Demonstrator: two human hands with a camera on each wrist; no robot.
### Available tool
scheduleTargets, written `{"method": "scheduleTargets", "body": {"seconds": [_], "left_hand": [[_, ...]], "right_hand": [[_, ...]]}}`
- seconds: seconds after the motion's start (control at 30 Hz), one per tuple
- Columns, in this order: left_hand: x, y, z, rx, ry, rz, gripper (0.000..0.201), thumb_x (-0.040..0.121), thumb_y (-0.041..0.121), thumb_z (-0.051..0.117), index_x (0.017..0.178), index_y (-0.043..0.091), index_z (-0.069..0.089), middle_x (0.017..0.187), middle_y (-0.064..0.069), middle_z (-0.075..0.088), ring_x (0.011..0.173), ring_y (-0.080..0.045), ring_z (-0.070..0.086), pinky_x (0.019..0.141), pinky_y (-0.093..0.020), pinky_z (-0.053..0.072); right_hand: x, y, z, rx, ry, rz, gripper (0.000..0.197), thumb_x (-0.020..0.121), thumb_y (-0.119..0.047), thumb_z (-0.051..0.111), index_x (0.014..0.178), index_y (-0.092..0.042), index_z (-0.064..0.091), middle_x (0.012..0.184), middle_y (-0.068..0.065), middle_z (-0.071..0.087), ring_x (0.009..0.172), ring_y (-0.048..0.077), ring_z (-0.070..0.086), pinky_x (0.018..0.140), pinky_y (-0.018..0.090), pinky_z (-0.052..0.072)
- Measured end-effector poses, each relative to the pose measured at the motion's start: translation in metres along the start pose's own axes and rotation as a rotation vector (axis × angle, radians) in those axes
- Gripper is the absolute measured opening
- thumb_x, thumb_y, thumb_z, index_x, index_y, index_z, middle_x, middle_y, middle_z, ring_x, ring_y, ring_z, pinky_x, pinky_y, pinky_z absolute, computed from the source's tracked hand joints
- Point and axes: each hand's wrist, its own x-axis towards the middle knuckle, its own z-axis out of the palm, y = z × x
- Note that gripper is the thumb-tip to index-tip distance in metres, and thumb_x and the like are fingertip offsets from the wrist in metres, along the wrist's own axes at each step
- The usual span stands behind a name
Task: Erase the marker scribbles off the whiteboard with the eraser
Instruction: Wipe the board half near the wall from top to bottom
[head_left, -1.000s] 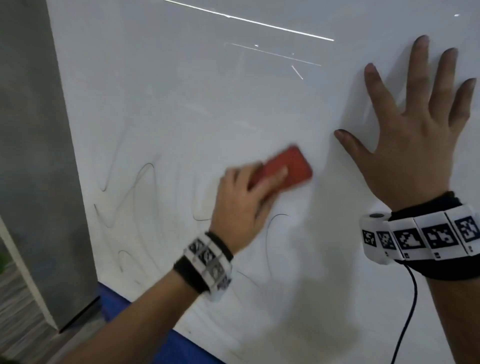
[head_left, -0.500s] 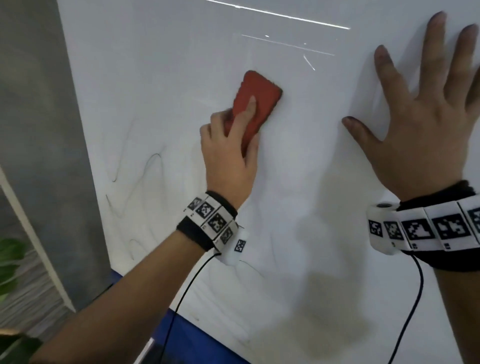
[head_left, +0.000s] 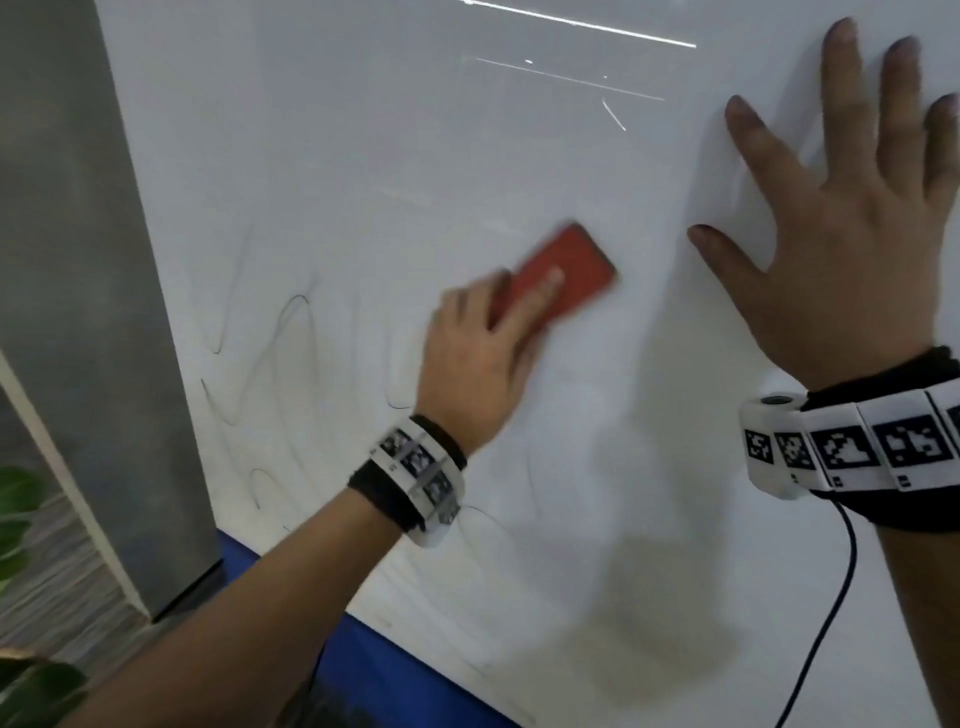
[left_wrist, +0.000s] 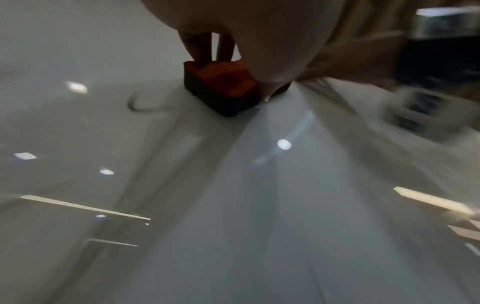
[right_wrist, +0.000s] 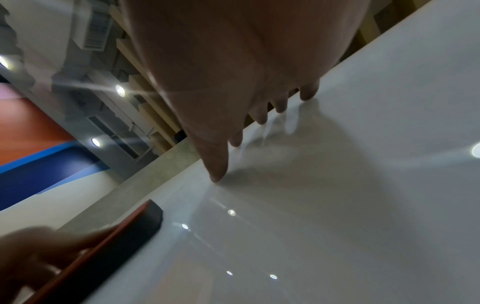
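Observation:
A red eraser (head_left: 563, 273) with a dark felt pad lies pressed against the white whiteboard (head_left: 363, 156) near its middle. My left hand (head_left: 483, 353) grips it from below left, fingers laid over its red back; the left wrist view shows the eraser (left_wrist: 223, 88) pinched between thumb and fingers. Thin dark marker scribbles (head_left: 291, 332) remain on the board's lower left, faint and partly smeared. My right hand (head_left: 852, 218) is spread flat on the board at the upper right, with fingertips (right_wrist: 262, 119) touching the surface. The eraser's edge (right_wrist: 124, 236) appears at the lower left of the right wrist view.
A grey pillar (head_left: 78, 260) stands along the board's left edge. A blue band (head_left: 395, 675) runs under the board's lower edge. Green plant leaves (head_left: 15, 519) poke in at the far left. A black cable (head_left: 831, 597) hangs from my right wristband.
My left hand swept the eraser up the board, then back down and to the right. The loop below the eraser has faded. The right hand stayed flat on the board.

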Motion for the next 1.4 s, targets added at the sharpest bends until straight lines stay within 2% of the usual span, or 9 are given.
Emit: {"method": "scheduleTargets", "body": {"seconds": [0.17,0.3,0.4,0.57,0.63,0.8,0.9,1.17,1.4], "left_hand": [[-0.023,0.010,0.008,-0.088,0.155,-0.454,0.054,0.101,0.030,0.059,0.152,0.024,0.042,0.122,-0.013,0.052,0.100,-0.029,0.048,0.094,-0.043,0.046],[-0.121,0.056,0.030,-0.083,-0.124,-0.092,0.052,0.097,0.022,0.068,0.144,0.031,0.047,0.132,-0.017,0.058,0.106,-0.033,0.052,0.090,-0.049,0.050],[-0.116,0.022,0.029,-0.057,-0.152,0.056,0.055,0.092,0.021,0.073,0.141,0.034,0.051,0.131,-0.017,0.060,0.105,-0.034,0.056,0.089,-0.049,0.052],[-0.040,-0.037,0.005,-0.109,0.167,-0.535,0.055,0.098,0.026,0.062,0.149,0.017,0.045,0.121,-0.018,0.051,0.104,-0.034,0.049,0.096,-0.040,0.043],[-0.038,-0.032,0.010,-0.086,0.196,-0.618,0.055,0.099,0.025,0.061,0.151,0.015,0.044,0.122,-0.018,0.051,0.104,-0.034,0.049,0.097,-0.036,0.040],[-0.111,0.026,0.021,-0.072,-0.070,-0.231,0.052,0.098,0.022,0.065,0.146,0.023,0.048,0.130,-0.017,0.055,0.107,-0.033,0.050,0.096,-0.044,0.047],[-0.106,0.007,0.015,-0.040,-0.096,-0.158,0.049,0.096,0.022,0.067,0.142,0.022,0.051,0.129,-0.017,0.057,0.106,-0.032,0.051,0.092,-0.045,0.050],[-0.057,-0.040,0.012,-0.068,0.200,-0.739,0.058,0.099,0.025,0.059,0.152,0.013,0.040,0.125,-0.018,0.052,0.106,-0.035,0.050,0.097,-0.038,0.039],[-0.187,0.053,0.037,-0.113,-0.231,-0.158,0.042,0.099,0.030,0.057,0.140,0.026,0.048,0.123,-0.015,0.061,0.101,-0.030,0.054,0.084,-0.045,0.055]], "right_hand": [[-0.007,0.001,-0.002,-0.003,-0.013,-0.007,0.063,0.102,-0.043,0.054,0.159,-0.028,0.032,0.171,0.017,0.008,0.156,0.044,0.008,0.126,0.057,0.006],[-0.009,-0.001,0.001,0.010,0.003,-0.006,0.062,0.102,-0.040,0.054,0.159,-0.026,0.033,0.170,0.019,0.008,0.156,0.046,0.008,0.126,0.057,0.006],[-0.009,0.002,0.003,0.007,0.007,-0.018,0.063,0.102,-0.041,0.057,0.159,-0.026,0.033,0.170,0.019,0.009,0.156,0.046,0.009,0.126,0.057,0.008],[-0.011,0.002,0.002,0.002,-0.003,-0.024,0.064,0.101,-0.039,0.057,0.158,-0.026,0.034,0.170,0.019,0.008,0.156,0.045,0.008,0.126,0.056,0.007],[-0.012,-0.002,0.002,0.003,0.006,-0.008,0.064,0.100,-0.038,0.058,0.158,-0.026,0.034,0.170,0.019,0.009,0.156,0.045,0.008,0.127,0.056,0.008],[-0.013,-0.004,0.005,0.002,0.021,-0.004,0.063,0.101,-0.039,0.057,0.158,-0.025,0.034,0.170,0.018,0.009,0.156,0.044,0.009,0.127,0.057,0.009],[-0.013,-0.001,0.008,0.017,0.017,-0.009,0.062,0.102,-0.040,0.056,0.158,-0.026,0.034,0.171,0.017,0.008,0.156,0.044,0.008,0.127,0.056,0.008],[-0.016,-0.005,0.007,0.014,0.023,0.002,0.063,0.102,-0.038,0.055,0.159,-0.024,0.032,0.170,0.019,0.008,0.156,0.046,0.006,0.127,0.057,0.006],[-0.017,-0.009,0.011,0.015,0.021,0.018,0.063,0.102,-0.037,0.054,0.159,-0.025,0.032,0.170,0.019,0.008,0.156,0.046,0.007,0.127,0.057,0.007]]}}
